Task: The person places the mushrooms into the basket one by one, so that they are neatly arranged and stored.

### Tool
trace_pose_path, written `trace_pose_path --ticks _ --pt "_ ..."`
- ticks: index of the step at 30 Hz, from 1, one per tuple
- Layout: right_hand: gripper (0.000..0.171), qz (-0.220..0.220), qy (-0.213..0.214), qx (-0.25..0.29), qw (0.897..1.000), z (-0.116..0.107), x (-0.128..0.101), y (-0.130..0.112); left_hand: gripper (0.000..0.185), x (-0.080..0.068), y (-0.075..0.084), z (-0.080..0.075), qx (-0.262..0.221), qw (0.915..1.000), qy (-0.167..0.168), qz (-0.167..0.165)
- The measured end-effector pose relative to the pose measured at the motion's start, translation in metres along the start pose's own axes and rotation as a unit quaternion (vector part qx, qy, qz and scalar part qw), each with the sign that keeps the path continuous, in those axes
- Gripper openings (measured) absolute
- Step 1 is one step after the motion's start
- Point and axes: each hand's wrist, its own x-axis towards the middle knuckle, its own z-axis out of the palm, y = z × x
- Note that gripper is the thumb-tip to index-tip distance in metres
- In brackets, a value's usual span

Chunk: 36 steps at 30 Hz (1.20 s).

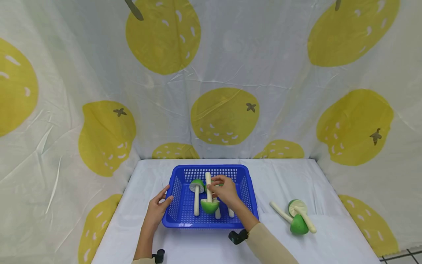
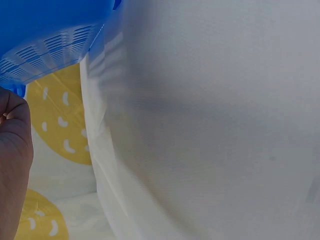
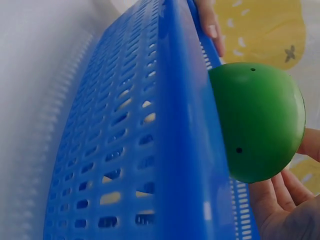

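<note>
A toy mushroom [image 1: 210, 206] with a green cap and cream stem is pinched at the stem by my right hand [image 1: 225, 190], over the blue plastic basket [image 1: 184, 224]. Its cap points toward me, and in the right wrist view the round green cap [image 3: 260, 122] shows above the basket's near rim. My left hand [image 1: 156, 209] holds the basket's left rim between thumb and fingers. Inside the basket lies another mushroom [image 1: 197, 198], left of the held one. More stems [image 1: 231, 212] show beneath my right hand, their caps partly hidden by it.
Two more green mushrooms [image 1: 299, 224] lie crossed on the white tablecloth [image 1: 333, 234], right of the basket. A curtain [image 1: 283, 110] printed with yellow fruit stands behind the table and along both sides.
</note>
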Motion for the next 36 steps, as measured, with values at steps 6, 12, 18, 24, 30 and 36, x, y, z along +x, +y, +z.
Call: trace_pose_path --ticks 6,12,18,24,30,36 --pt "0.038 0.012 -0.013 0.016 1.000 0.011 0.000 0.000 0.056 -0.008 0.016 0.001 0.005 1.0000 0.000 -0.005" --pt "0.038 0.017 -0.031 0.032 0.999 0.021 0.000 -0.001 0.057 0.003 -0.007 0.000 -0.011 0.9999 0.000 0.000" --pt "0.038 0.007 -0.045 0.039 0.998 0.034 0.003 -0.001 0.058 0.004 -0.008 0.000 -0.025 0.9996 -0.001 0.015" --pt "0.037 0.006 -0.049 0.040 0.998 0.044 0.006 0.005 0.055 0.005 -0.007 0.000 -0.043 0.9989 -0.003 0.015" --pt "0.034 0.001 -0.047 0.027 0.999 0.051 0.007 0.009 0.054 0.004 -0.006 0.000 -0.040 0.9991 -0.002 0.012" --pt "0.036 0.013 -0.050 0.029 0.998 0.057 0.007 0.012 0.055 0.003 -0.006 0.000 -0.031 0.9994 -0.004 0.013"
